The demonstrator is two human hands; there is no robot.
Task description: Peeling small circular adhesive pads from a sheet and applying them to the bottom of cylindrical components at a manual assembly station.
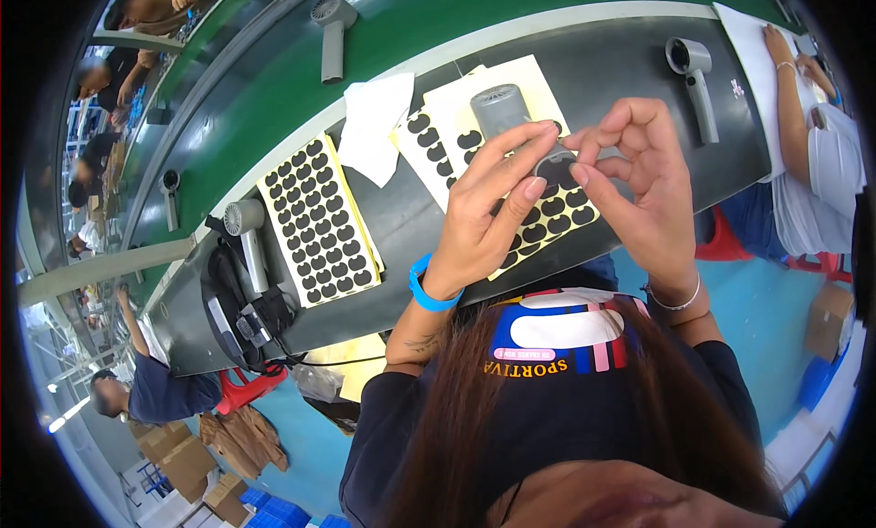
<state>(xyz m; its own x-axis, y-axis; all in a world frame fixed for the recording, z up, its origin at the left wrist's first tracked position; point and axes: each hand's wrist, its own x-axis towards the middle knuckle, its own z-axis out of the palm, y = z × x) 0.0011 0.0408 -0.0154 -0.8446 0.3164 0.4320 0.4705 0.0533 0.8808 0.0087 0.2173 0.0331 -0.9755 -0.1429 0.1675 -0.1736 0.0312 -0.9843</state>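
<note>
I am gripping a small dark piece (pixel 555 169) between the fingertips of my left hand (pixel 484 207) and my right hand (pixel 641 181); what it is exactly, I cannot tell. It is sitting just below the grey fan (pixel 498 110). My left hand is partly covering this fan. A sticker sheet (pixel 545 221) is showing below the fan, and a white cloth (pixel 374 131) is lying to its left, on the worktop (pixel 611 67).

Before you, the dark desk (pixel 625 67) carries sheets of black stickers (pixel 319 222) at left, more pale sheets (pixel 557 219) around the middle, a crumpled white sheet (pixel 372 135) between, and a grey handheld fan (pixel 699 94) at right.
</note>
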